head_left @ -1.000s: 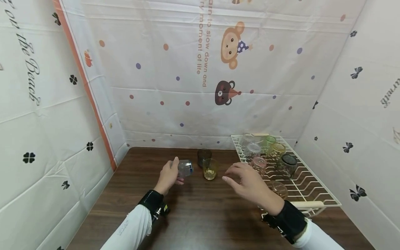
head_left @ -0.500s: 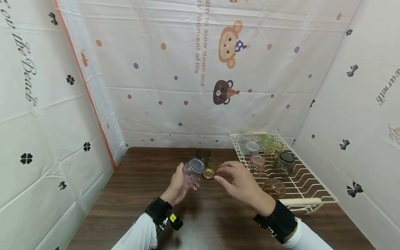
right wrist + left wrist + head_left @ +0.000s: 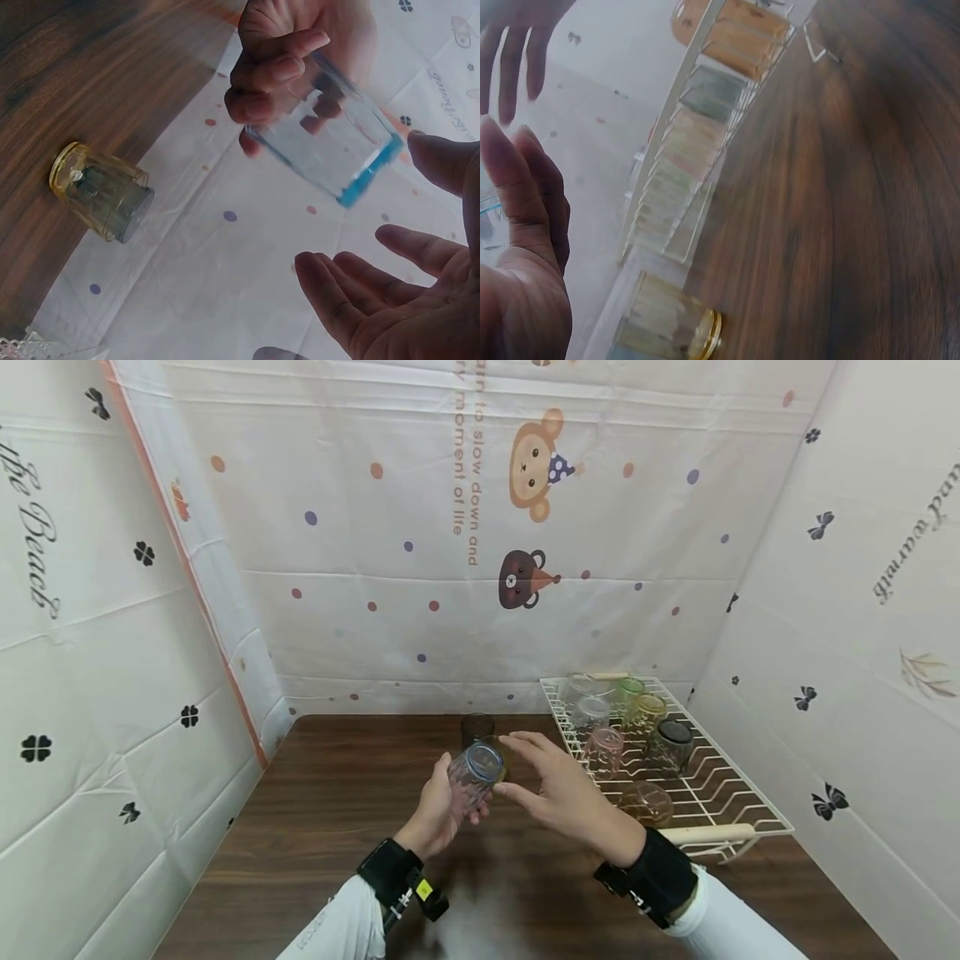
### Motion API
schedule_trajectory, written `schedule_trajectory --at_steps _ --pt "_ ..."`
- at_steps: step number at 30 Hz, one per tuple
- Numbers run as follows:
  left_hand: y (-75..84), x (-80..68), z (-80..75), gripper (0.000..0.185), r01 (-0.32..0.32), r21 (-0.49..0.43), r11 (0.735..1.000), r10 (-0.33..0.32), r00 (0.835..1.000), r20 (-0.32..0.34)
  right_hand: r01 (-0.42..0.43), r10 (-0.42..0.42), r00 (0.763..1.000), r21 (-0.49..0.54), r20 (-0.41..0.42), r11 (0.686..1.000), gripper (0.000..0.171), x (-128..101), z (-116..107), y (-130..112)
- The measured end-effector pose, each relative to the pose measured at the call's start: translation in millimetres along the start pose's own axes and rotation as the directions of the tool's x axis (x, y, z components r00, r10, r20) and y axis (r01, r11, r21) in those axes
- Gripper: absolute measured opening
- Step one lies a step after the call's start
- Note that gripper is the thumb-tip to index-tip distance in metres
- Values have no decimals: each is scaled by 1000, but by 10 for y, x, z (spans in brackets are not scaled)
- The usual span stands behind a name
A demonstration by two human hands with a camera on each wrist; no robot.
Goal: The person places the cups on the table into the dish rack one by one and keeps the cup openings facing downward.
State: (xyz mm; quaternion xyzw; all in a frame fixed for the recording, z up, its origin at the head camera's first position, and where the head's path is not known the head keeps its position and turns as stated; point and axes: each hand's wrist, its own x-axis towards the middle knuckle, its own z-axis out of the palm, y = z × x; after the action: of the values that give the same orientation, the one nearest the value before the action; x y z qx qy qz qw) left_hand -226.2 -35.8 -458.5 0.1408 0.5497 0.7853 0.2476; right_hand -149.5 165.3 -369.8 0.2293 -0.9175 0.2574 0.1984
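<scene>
My left hand (image 3: 435, 814) grips a clear drinking glass (image 3: 319, 142) with a blue base. The glass is tilted, its blue end turned toward my right hand (image 3: 558, 789). In the right wrist view the right hand's fingers (image 3: 337, 296) are spread and bent a little, with a small gap between them and the glass. Beyond the hands a yellow glass (image 3: 97, 187) stands on the wooden table (image 3: 345, 793), mostly hidden in the head view. A dark glass (image 3: 477, 728) stands behind it.
To the right is a white wire rack (image 3: 712, 835). Upside down on it are a pink glass (image 3: 603, 750), a dark glass (image 3: 670, 747), an amber glass (image 3: 647, 803), a green glass (image 3: 628, 691) and several others. Printed cloth (image 3: 360, 527) walls the table's back and sides.
The left hand has brought the glass rightward and turned it, so its blue end now faces up toward the right hand. My right hand has moved left, close to the glass.
</scene>
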Motion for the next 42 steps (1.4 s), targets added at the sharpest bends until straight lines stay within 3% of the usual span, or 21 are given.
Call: schedule_trajectory --at_steps 12,22,30,36,42 --pt "-91 -6 160 66 11 -50 999 -7 998 70 50 -52 997 25 54 998 63 -10 61 -36" --pt "-129 -42 132 82 -66 63 996 63 997 40 91 -91 996 7 11 996 59 -70 56 53" --pt "-175 -79 -24 84 -105 148 983 109 994 -22 -67 64 997 -57 -46 996 58 -149 -340 365" --pt "-181 -94 -163 82 -86 195 977 99 994 -55 -201 190 978 -138 -89 970 54 -248 -713 605" --pt "-161 -84 -238 75 -60 207 976 81 993 -91 -292 276 956 -224 -101 930 55 -321 -898 811"
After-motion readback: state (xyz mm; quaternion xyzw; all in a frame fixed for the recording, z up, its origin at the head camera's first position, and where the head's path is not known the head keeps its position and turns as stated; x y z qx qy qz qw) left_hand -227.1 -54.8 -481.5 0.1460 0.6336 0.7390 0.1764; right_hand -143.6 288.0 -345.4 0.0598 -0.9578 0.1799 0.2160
